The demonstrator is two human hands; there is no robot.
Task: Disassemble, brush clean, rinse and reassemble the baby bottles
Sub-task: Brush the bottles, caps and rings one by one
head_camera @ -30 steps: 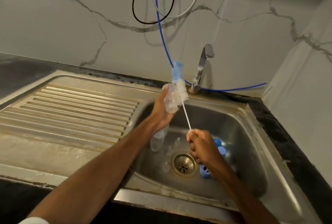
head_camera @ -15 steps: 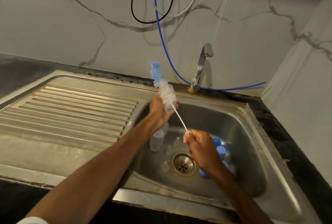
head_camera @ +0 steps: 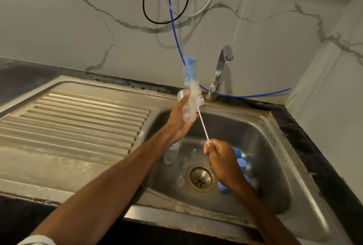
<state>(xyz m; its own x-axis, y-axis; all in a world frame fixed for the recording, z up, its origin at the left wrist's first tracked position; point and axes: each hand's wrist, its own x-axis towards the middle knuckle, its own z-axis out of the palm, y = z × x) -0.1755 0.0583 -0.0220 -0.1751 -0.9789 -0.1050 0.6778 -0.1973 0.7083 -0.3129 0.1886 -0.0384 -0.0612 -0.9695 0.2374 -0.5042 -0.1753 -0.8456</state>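
My left hand (head_camera: pixel 177 122) grips a clear baby bottle body (head_camera: pixel 187 108) above the sink basin, its open mouth tilted up and to the left. My right hand (head_camera: pixel 220 158) pinches the thin white wire handle of a bottle brush (head_camera: pixel 193 87). The brush's white bristles and blue tip are outside the bottle, touching its right side. Another clear bottle (head_camera: pixel 171 153) lies in the basin under my left wrist. Small clear teats (head_camera: pixel 183 163) lie near the drain. Blue caps and rings (head_camera: pixel 241 163) sit in the basin, partly hidden by my right hand.
The steel sink (head_camera: pixel 275 146) has a drain (head_camera: pixel 200 178) at the basin's centre and a ribbed draining board (head_camera: pixel 78 119) to the left. A tap (head_camera: pixel 220 70) stands at the back, not running. A blue hose (head_camera: pixel 174 28) and cables hang on the marble wall.
The brush swung left over the bottle and then back right; it now stands beside the bottle, whose open mouth shows again. My right hand stayed low over the basin.
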